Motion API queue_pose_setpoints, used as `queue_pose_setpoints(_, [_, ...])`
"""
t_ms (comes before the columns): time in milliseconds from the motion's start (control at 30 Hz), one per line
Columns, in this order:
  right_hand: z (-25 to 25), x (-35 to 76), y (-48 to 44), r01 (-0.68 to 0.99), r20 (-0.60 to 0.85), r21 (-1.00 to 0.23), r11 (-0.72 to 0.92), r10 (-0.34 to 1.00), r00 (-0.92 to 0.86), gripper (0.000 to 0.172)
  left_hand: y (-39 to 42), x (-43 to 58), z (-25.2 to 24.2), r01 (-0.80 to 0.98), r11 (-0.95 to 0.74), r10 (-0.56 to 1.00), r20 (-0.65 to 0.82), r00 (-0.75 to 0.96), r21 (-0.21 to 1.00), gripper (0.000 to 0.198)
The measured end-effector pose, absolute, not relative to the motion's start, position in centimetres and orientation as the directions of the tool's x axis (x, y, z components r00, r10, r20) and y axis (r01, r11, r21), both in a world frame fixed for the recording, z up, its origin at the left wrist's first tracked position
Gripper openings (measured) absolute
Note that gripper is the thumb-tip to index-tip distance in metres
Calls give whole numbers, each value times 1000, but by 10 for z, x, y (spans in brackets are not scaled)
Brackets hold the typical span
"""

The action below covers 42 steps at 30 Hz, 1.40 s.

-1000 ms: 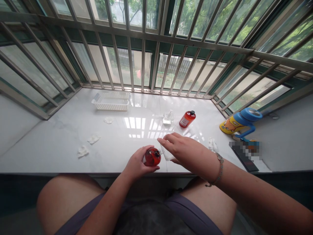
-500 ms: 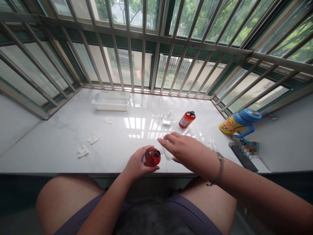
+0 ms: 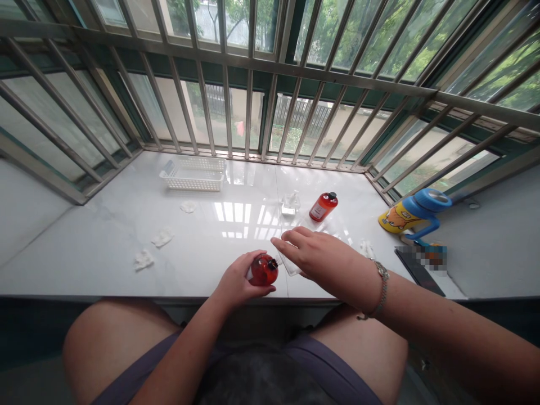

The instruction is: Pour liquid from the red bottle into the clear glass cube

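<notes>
My left hand (image 3: 238, 278) is wrapped round a red bottle (image 3: 264, 271) near the front edge of the white counter. The bottle tilts to the right, its dark neck at the mouth of a clear bottle (image 3: 289, 265). That clear bottle lies tilted under my right hand (image 3: 314, 250), whose fingers are closed about it and hide most of it. Farther back stands a second red bottle (image 3: 323, 207) with a black cap and a pale label. To its left is a small clear container (image 3: 289, 203) with a clear and white top.
A white perforated basket (image 3: 193, 181) sits by the barred window. Crumpled white tissues (image 3: 144, 260) lie at the left. At the right stand a blue and yellow flask (image 3: 411, 211) and a flat dark object (image 3: 417, 270) beside a blurred patch.
Both hands hold nearly the same pose, with the two bottles mouth to mouth. The whole view has shifted very slightly.
</notes>
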State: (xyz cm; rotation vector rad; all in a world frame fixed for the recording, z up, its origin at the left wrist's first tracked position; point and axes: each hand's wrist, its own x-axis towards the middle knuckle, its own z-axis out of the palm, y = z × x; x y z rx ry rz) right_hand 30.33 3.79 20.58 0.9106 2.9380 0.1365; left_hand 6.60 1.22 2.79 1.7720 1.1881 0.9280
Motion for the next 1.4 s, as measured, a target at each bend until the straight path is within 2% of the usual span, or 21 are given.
queue_pose_setpoints(367, [214, 301, 39, 521, -82, 189, 832, 542, -836, 52, 13, 65, 28, 353, -235, 948, 133, 291, 906, 85])
queue_pose_setpoints(1167, [222, 291, 37, 504, -139, 231, 832, 541, -829, 42, 12, 66, 24, 350, -228, 953, 136, 269, 909, 86])
queue_pose_setpoints(1400, [221, 289, 37, 490, -107, 251, 835, 527, -843, 42, 13, 66, 24, 354, -234, 955, 146, 259, 906, 85])
